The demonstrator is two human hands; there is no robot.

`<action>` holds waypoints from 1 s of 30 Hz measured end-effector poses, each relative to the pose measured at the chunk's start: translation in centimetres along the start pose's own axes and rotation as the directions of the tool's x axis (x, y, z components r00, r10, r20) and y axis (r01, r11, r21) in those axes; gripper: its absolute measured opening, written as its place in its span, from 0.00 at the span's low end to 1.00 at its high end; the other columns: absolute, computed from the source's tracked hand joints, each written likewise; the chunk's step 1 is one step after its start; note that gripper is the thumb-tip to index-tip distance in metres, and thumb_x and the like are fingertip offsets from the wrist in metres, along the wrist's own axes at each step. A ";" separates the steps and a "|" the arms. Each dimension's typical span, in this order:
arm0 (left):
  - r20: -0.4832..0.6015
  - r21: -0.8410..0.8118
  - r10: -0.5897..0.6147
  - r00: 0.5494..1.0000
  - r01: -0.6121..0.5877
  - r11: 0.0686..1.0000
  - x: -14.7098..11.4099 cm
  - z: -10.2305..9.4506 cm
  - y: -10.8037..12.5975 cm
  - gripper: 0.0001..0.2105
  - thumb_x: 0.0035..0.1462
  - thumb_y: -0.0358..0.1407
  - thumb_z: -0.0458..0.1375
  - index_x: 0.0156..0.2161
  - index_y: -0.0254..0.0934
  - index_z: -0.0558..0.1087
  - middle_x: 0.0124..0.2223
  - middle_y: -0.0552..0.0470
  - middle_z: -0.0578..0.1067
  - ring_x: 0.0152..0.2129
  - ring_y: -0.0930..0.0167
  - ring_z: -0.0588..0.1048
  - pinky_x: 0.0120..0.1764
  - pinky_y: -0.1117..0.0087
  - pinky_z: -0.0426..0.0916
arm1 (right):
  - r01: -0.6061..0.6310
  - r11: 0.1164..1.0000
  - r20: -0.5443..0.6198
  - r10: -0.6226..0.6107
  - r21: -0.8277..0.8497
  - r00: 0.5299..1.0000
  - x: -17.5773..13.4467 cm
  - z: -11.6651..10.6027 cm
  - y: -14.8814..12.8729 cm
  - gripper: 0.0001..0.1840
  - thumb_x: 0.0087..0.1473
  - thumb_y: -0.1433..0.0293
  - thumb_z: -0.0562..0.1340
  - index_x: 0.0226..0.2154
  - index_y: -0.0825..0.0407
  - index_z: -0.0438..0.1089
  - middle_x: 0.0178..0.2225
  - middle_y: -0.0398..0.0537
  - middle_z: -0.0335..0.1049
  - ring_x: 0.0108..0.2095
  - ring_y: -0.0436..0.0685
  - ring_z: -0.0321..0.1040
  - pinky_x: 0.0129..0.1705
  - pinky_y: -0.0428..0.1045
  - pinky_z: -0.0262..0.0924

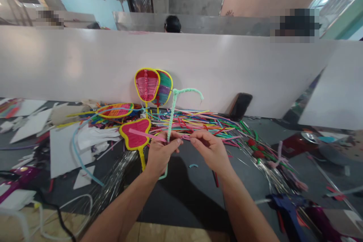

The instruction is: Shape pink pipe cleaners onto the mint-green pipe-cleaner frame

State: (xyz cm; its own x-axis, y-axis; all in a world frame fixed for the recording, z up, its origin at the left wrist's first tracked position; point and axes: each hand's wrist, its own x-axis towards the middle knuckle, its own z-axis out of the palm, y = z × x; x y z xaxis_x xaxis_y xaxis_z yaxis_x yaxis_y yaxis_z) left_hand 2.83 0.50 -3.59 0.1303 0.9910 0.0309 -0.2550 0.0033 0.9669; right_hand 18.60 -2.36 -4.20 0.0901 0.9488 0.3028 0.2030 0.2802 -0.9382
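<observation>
Mint pipe-cleaner stem (171,119) already wrapped, pinched in left hand (159,153); right hand (211,153) pinches pink strand (186,137) right of stem; looks unfinished, pink pipe-cleaner tail (141,133) loose left of stem.

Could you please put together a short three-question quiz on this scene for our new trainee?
1. True or false: the black phone leans against the pale partition.

2. Which of these is in the grip of the left hand?
A) the red can
B) the mint-green stem
C) the black phone

3. Fill in the colour: the pink fan beside the left hand has a ____ rim.

Key: 1. True. 2. B. 3. Yellow.
</observation>
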 end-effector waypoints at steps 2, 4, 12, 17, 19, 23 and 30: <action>0.068 -0.070 -0.085 0.994 0.090 0.994 0.1 -0.2 0.2 0.06 0.42 0.29 0.64 0.28 0.34 0.72 0.26 0.55 0.72 0.23 0.76 0.72 0.20 0.80 0.64 | -0.078 0.983 0.066 0.068 0.169 0.996 0.0 -0.5 -0.1 0.14 0.52 0.58 0.60 0.33 0.50 0.74 0.31 0.46 0.73 0.31 0.53 0.66 0.35 0.49 0.61; 0.162 -0.151 -0.200 0.966 0.224 0.963 0.1 -0.3 0.4 0.07 0.40 0.29 0.65 0.28 0.34 0.72 0.26 0.56 0.72 0.22 0.77 0.72 0.19 0.81 0.63 | -0.158 0.912 0.171 0.099 0.378 0.980 0.1 -1.0 -0.1 0.23 0.53 0.51 0.56 0.34 0.51 0.75 0.34 0.49 0.74 0.30 0.53 0.67 0.34 0.49 0.62; 0.359 -0.257 -0.419 0.834 0.520 0.815 -1.1 0.2 1.1 0.09 0.38 0.27 0.66 0.28 0.35 0.72 0.26 0.55 0.73 0.20 0.78 0.72 0.17 0.82 0.61 | -0.320 0.663 0.290 0.160 0.677 0.944 0.3 -0.8 0.9 0.14 0.46 0.58 0.66 0.34 0.47 0.75 0.30 0.45 0.74 0.23 0.48 0.66 0.24 0.44 0.61; 0.354 -0.288 -0.424 0.834 0.529 0.798 -1.3 0.4 1.3 0.09 0.38 0.27 0.66 0.28 0.34 0.72 0.26 0.55 0.73 0.20 0.79 0.71 0.17 0.83 0.60 | -0.233 0.732 0.280 0.060 0.640 0.958 0.2 -0.2 1.3 0.08 0.40 0.65 0.70 0.27 0.49 0.76 0.28 0.44 0.71 0.23 0.48 0.65 0.23 0.44 0.60; 0.338 -0.295 -0.419 0.843 0.517 0.803 -1.2 0.4 1.3 0.10 0.38 0.28 0.67 0.28 0.34 0.71 0.26 0.55 0.72 0.20 0.79 0.70 0.17 0.83 0.60 | -0.205 0.741 0.269 0.034 0.640 0.962 0.2 -0.1 1.2 0.08 0.40 0.66 0.70 0.28 0.48 0.76 0.29 0.44 0.71 0.23 0.47 0.65 0.23 0.44 0.59; 0.279 -0.252 -0.369 0.886 0.439 0.863 -1.1 0.5 1.0 0.11 0.39 0.30 0.67 0.29 0.34 0.70 0.26 0.56 0.72 0.20 0.78 0.71 0.17 0.82 0.61 | -0.179 0.753 0.215 0.052 0.634 0.975 0.2 0.2 0.9 0.08 0.40 0.67 0.70 0.28 0.49 0.76 0.29 0.43 0.71 0.24 0.48 0.66 0.24 0.44 0.60; 0.248 -0.074 -0.142 0.958 0.165 0.984 -1.1 0.4 0.3 0.17 0.40 0.33 0.67 0.37 0.36 0.69 0.32 0.55 0.70 0.24 0.76 0.71 0.17 0.80 0.62 | -0.277 0.682 0.177 0.214 0.677 0.961 0.4 1.2 0.9 0.10 0.41 0.65 0.70 0.29 0.50 0.73 0.23 0.41 0.70 0.22 0.47 0.63 0.25 0.44 0.58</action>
State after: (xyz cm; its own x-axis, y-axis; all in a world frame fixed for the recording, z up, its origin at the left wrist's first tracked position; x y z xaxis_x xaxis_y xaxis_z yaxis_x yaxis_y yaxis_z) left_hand 3.00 -0.67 -3.19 0.3987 0.9160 -0.0452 -0.2997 0.1767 0.9375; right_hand 17.69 -1.53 -5.13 -0.0429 0.9972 0.0607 -0.5467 0.0274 -0.8369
